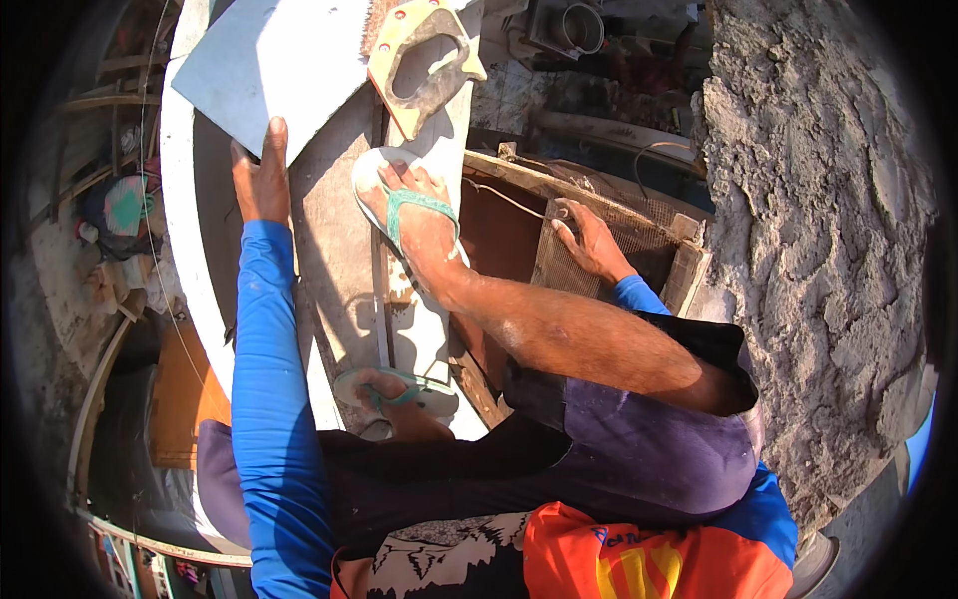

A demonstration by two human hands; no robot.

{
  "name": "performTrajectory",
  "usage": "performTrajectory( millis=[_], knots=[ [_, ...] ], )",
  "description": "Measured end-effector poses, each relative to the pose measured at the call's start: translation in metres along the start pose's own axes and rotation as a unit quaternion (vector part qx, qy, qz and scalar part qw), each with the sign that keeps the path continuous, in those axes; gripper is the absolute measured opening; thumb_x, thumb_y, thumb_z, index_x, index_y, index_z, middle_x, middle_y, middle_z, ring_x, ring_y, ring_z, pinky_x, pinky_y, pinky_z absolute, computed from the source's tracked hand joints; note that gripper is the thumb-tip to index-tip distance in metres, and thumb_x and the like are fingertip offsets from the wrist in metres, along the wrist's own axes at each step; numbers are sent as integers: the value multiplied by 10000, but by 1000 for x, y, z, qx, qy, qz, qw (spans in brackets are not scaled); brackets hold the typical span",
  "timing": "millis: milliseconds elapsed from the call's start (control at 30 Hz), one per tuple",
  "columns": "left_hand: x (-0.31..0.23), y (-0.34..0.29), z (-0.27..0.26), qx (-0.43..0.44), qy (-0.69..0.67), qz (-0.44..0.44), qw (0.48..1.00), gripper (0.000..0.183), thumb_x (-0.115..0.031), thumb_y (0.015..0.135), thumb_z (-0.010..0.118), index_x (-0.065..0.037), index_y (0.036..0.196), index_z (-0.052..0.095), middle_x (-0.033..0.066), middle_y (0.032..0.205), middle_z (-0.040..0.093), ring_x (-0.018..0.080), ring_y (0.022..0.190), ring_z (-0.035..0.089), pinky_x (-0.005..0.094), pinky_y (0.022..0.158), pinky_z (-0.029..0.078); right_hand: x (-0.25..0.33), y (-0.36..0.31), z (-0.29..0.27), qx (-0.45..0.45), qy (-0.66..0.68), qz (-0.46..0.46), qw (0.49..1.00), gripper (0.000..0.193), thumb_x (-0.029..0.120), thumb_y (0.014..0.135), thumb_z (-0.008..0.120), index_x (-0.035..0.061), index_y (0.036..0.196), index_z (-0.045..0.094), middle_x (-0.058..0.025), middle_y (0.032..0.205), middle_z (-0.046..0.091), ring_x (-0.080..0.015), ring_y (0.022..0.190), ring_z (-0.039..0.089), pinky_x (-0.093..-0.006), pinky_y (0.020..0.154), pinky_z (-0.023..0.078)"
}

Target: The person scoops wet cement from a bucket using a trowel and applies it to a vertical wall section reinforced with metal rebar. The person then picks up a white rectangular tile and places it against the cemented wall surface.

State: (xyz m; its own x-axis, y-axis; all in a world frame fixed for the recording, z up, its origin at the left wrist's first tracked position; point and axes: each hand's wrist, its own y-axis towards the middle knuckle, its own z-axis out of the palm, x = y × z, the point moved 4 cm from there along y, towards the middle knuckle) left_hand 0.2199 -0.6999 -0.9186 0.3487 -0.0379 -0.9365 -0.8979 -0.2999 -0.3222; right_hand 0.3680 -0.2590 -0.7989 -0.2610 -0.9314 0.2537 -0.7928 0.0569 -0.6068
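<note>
At the upper left, my left hand [263,182] grips the near corner of a flat, pale blue-white board [261,68], thumb on top and fingers mostly hidden beneath. A handsaw [404,118] with a worn yellowish handle lies by the board's right side; only a little of its toothed, rusty blade shows. My right hand [596,248] is at a wooden frame covered with mesh [559,262], its fingers curled over the left edge. Between the hands, my sandalled foot [424,215] stands on a wooden plank [339,220], just below the saw handle.
My other sandalled foot [389,391] is lower on the planks. A rough cement wall [808,240] rises along the right. A curved white edge [182,200] borders the planks on the left, with a lower cluttered area beyond. A thin wire [150,215] hangs there. A round container [582,28] sits below at the top.
</note>
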Motion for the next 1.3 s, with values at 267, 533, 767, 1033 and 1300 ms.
performTrajectory(
  millis=[267,533,767,1033,1300],
  knots=[
    [7,4,-2,18,3,4,1000,842,-582,903,674,95,1372,498,220,1268,617,277,1194,561,381,1050,411,-9,-4,13,33,43,28,998,488,312,1009,560,3,1382,504,-256,1342,569,-402,1257,554,-444,1071,440],
    [7,3,-7,48,71,-28,996,891,-653,922,599,109,1374,496,222,1306,607,294,1238,558,383,1099,365,-8,-4,58,10,55,-13,998,475,302,995,558,-1,1360,518,-256,1297,587,-405,1200,582,-463,1032,467],
    [10,11,-13,93,99,-44,990,887,-626,972,532,126,1431,432,223,1435,530,275,1364,475,375,1170,283,1,9,101,31,133,-4,991,491,322,982,562,17,1362,508,-264,1231,590,-431,1181,568,-490,1024,453],
    [20,17,-23,127,87,-69,986,814,-540,1022,492,100,1500,336,199,1593,336,263,1487,301,365,1213,207,28,27,136,-6,192,-22,981,471,309,951,562,16,1319,533,-265,1196,622,-430,1144,586,-498,1003,452],
    [48,33,-41,153,78,-42,984,800,-514,1030,496,79,1525,286,187,1607,312,265,1501,283,369,1224,206,14,21,150,-10,210,-18,978,455,299,946,574,-4,1284,549,-273,1141,637,-433,1103,602,-510,960,466]
  ],
)
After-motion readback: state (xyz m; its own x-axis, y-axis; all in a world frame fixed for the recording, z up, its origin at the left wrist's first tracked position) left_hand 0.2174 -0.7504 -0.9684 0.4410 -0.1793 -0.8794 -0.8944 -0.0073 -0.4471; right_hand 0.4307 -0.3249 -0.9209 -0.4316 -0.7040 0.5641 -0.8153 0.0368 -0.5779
